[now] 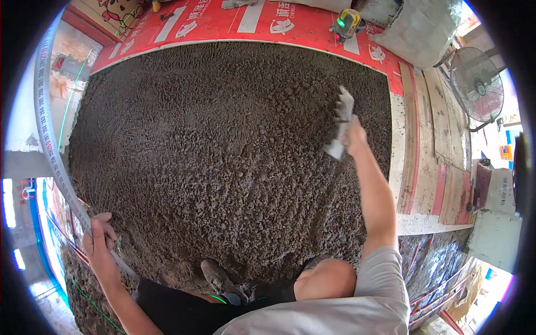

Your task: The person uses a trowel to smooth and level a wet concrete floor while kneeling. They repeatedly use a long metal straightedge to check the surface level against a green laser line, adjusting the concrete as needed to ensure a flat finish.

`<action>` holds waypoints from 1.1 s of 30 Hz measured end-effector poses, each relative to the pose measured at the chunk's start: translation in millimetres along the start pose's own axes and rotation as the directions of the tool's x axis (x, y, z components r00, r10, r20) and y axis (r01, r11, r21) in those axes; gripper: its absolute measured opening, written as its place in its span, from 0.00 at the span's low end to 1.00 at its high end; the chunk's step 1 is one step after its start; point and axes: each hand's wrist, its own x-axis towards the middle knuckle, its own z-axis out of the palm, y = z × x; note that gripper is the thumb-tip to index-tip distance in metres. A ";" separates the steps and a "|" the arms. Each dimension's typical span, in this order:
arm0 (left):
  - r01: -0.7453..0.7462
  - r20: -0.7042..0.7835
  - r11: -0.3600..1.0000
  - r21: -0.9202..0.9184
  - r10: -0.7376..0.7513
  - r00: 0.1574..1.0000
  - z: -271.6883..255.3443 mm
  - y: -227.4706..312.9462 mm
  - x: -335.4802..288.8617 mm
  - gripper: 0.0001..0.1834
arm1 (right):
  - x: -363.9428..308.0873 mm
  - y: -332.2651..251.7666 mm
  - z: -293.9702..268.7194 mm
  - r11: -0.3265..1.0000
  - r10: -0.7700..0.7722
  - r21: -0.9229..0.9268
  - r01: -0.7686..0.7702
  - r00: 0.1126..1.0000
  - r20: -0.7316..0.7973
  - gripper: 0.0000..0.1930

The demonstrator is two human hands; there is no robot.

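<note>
A long white measuring tape blade (49,137) runs up from my left hand (100,237), its fingers closed around the lower part. Past the hand, a short length of the tape continues down toward my leg. My right hand (354,135) grips a pale metal notched trowel (345,104) at the far right, over the mortar. The teeth show along its upper part; motion slightly smears the blade. Beneath both lies a wide bed of dark, crumbly mortar (223,134), rough near my feet and finer at the far left. My shoe (216,276) rests at its near edge.
Red printed sheeting (218,21) borders the far side. On it stands a yellow laser level (347,23), casting green lines. Wooden boards (427,139) lie along the right, beside a fan (477,84). Red pipes (446,296) cross the floor at the lower right.
</note>
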 end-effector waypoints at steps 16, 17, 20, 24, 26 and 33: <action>-0.041 0.131 0.997 0.071 0.032 0.991 45.2 32.8 -12.0 0.22 | -49.5 -30.4 118.3 0.093 -0.224 -0.763 0.639 0.761 0.609 0.19; -0.028 0.154 0.999 0.046 0.020 0.988 56.8 29.7 -10.5 0.22 | 21.7 -24.9 72.8 0.028 -0.348 -0.841 0.540 0.794 0.498 0.18; -0.016 0.103 0.994 0.105 0.005 0.995 40.1 27.6 -8.5 0.23 | 33.4 -44.2 15.0 0.221 -0.403 -0.933 0.283 0.898 0.177 0.25; -0.012 0.120 0.996 0.086 0.002 0.993 33.3 22.3 -5.6 0.22 | 50.6 -56.8 -41.4 0.479 -0.407 -0.866 0.146 0.911 -0.072 0.27; -0.027 0.164 0.999 0.037 0.020 0.986 47.0 15.0 -0.8 0.22 | 94.5 -50.5 -67.4 0.610 -0.345 -0.769 0.193 0.938 -0.038 0.23; -0.038 0.176 0.997 0.064 0.027 0.984 61.1 32.8 -2.5 0.23 | 36.0 -12.3 62.6 0.463 -0.134 -0.677 0.572 0.800 0.585 0.16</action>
